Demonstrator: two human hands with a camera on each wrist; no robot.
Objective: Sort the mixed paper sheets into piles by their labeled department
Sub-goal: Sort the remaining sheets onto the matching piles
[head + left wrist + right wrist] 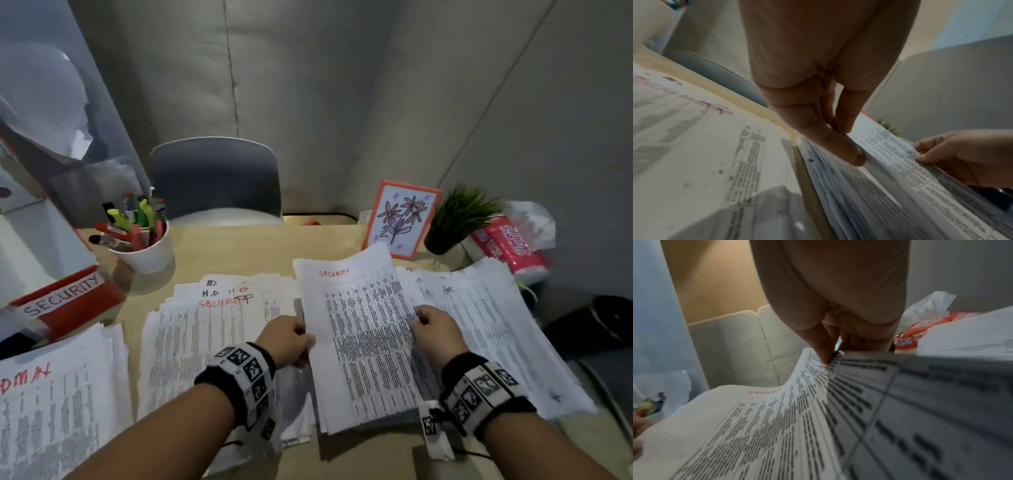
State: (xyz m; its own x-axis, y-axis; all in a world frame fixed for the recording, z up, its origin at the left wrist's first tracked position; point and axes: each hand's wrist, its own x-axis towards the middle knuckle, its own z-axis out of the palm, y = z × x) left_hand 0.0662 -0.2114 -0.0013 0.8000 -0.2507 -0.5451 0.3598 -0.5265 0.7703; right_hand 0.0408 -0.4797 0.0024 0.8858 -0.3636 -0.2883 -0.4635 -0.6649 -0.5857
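Note:
A printed sheet (356,329) marked SECURITY in red is lifted off the mixed stack (373,414) at the table's middle. My left hand (291,337) pinches its left edge, thumb on top (846,151). My right hand (430,329) pinches its right edge (826,356). To the left lies a fanned pile (212,329) with SECURITY written on top. A pile marked ADMIN (51,404) lies at the near left. A pile marked HR (486,325) spreads at the right.
A red and white box labelled SECURITY (58,301) stands at the left. A white cup of markers (140,240) is behind the piles. A framed flower drawing (400,219), a small plant (455,222) and a red tissue pack (510,243) stand at the back right. A grey chair (219,181) faces the table.

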